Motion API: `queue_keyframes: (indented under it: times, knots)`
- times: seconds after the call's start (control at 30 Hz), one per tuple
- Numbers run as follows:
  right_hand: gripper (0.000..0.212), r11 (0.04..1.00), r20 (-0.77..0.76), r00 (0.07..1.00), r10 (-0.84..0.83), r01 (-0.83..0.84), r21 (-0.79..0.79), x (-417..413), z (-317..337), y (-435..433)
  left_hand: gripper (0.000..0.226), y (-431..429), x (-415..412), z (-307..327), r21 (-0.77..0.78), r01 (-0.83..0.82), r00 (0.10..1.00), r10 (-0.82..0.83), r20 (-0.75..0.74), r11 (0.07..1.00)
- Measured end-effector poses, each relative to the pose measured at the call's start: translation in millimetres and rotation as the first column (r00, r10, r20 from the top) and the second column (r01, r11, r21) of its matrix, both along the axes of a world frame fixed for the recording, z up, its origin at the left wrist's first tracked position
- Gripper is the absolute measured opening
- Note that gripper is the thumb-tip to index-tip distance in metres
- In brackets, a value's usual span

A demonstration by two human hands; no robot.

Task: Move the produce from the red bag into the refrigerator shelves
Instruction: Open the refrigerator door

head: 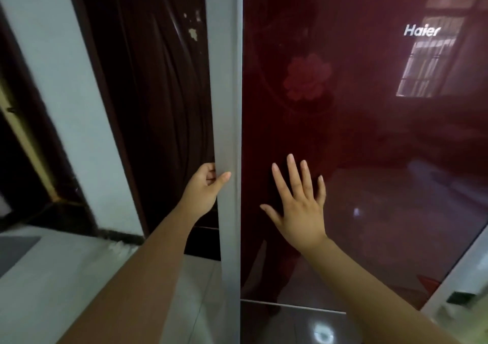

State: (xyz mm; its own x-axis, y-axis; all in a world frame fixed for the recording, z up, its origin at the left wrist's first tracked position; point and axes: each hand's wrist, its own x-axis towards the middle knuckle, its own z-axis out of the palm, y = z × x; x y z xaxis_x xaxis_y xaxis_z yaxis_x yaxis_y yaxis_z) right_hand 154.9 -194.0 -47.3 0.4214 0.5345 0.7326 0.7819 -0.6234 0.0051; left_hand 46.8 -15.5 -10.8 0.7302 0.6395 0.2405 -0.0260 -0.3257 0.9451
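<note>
A dark red glossy refrigerator door (369, 132) with a flower print and a white logo fills the right half of the view. Its grey side edge (227, 106) runs down the middle. My left hand (204, 187) grips that grey edge, fingers curled behind it and thumb on the front. My right hand (298, 201) lies flat on the red door face with its fingers spread and straight. The red bag and the produce are out of view, and the shelves are hidden behind the door.
A dark brown wooden door (158, 106) stands just left of the refrigerator, beside a white wall strip (66, 106). Pale floor tiles (52, 277) lie at the lower left. A lower refrigerator door (290, 325) begins beneath the red one.
</note>
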Motion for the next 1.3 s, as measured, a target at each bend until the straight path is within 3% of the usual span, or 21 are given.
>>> queue_keyframes:
  times: [0.13, 0.27, 0.47, 0.73, 0.83, 0.97, 1.1, 1.3]
  knots:
    - [0.078, 0.997, 0.031, 0.997, 0.070, -0.071, 0.036, -19.5, -4.6, -21.5, 0.020, -29.6, -33.6, -2.8, 0.023, -0.055, 0.998, 0.055, -0.003, 0.998]
    - [0.075, 0.984, 0.048, 0.986, 0.161, -0.164, 0.063, -39.7, -4.0, -51.4, 0.023, -69.8, -69.3, -4.8, 0.085, -0.138, 0.990, 0.139, 0.002, 0.987]
    - [0.077, 0.980, -0.054, 0.979, 0.196, -0.196, 0.019, -83.4, -6.8, -105.5, 0.020, -129.8, -123.0, 0.4, 0.164, -0.176, 0.984, 0.175, 0.018, 0.971]
    - [0.077, 0.929, -0.308, 0.879, 0.364, -0.321, 0.183, -163.3, 4.7, -207.7, 0.021, -238.1, -194.4, 4.6, 0.211, -0.084, 0.996, 0.079, 0.032, 0.974]
    - [0.074, 0.909, -0.381, 0.835, 0.398, -0.304, 0.283, -196.0, -0.7, -256.4, 0.023, -285.2, -216.1, -1.7, 0.218, -0.034, 0.998, 0.021, 0.061, 0.975]
    - [0.071, 0.917, -0.482, 0.789, 0.381, -0.255, 0.306, -230.9, -1.4, -319.0, 0.029, -336.2, -242.9, -19.3, 0.190, 0.096, 0.995, -0.101, 0.018, 0.977]
    - [0.065, 0.928, -0.492, 0.804, 0.336, -0.193, 0.318, -257.3, 17.1, -360.1, 0.026, -367.1, -256.9, -22.9, 0.154, 0.259, 0.965, -0.248, -0.089, 0.954]
    - [0.073, 0.887, -0.505, 0.789, 0.349, -0.104, 0.451, -279.1, 31.7, -405.8, 0.033, -405.6, -241.3, -6.3, 0.182, 0.234, 0.972, -0.231, -0.038, 0.955]
